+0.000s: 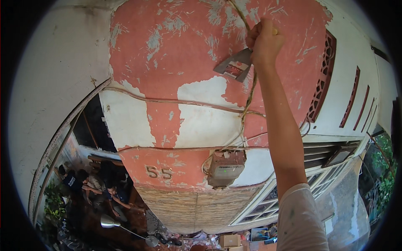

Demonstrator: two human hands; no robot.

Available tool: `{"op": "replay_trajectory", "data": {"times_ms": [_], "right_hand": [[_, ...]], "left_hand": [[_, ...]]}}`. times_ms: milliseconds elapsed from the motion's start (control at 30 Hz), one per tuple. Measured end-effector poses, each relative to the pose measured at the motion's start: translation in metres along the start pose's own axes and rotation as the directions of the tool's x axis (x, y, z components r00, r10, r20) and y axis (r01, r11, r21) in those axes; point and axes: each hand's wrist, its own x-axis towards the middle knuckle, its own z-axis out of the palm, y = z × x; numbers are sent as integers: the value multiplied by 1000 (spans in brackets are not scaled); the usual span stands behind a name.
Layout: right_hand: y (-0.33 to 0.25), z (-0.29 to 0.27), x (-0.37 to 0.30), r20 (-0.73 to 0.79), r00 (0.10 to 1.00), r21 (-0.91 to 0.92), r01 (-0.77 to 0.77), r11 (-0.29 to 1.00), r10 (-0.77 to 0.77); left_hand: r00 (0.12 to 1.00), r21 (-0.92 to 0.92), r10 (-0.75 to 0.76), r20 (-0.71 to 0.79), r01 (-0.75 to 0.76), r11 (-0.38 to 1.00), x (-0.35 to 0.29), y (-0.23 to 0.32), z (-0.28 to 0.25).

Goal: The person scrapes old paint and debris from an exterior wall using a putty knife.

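My right hand [266,42] is raised high against the wall, its fingers closed around the handle of a paint scraper [233,66]. The scraper's wide grey blade, with a red and white label, points down and to the left. A yellowish bit of what looks like the handle end shows at the fist. Behind the hand, the wall [188,54] has peeling salmon-red paint with grey scratched patches and larger bare white areas. A twisted cable [250,95] runs down the wall past the fist; whether the hand touches it I cannot tell. My left hand is out of sight.
Below are a horizontal cable [184,102], an electricity meter [226,168] and metal house digits [159,172]. A curved rail [58,129] rises at left. Louvred windows [331,152] stand at right. Far below, several people [111,192] sit near a lamp [109,221] and a cardboard box [230,240].
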Motion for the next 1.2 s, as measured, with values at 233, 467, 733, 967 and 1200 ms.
{"op": "replay_trajectory", "data": {"times_ms": [233,467,733,967,1200], "right_hand": [[9,-10,-6,-38,997,29,76,997,-75],[27,-23,13,179,967,441,-245,863,183],[17,-3,-1,-222,974,-34,42,999,-48],[-3,-8,-9,-36,999,-41,-12,999,10],[-4,0,-17,-74,997,45,29,999,-26]], "left_hand": [[891,127,-246,381,213,969,18,31,-57],[859,112,-219,463,188,976,32,36,-85],[849,77,-255,463,248,966,34,48,-92],[852,78,-277,444,271,959,29,46,-88],[832,50,-293,471,306,951,33,30,-95]]}}
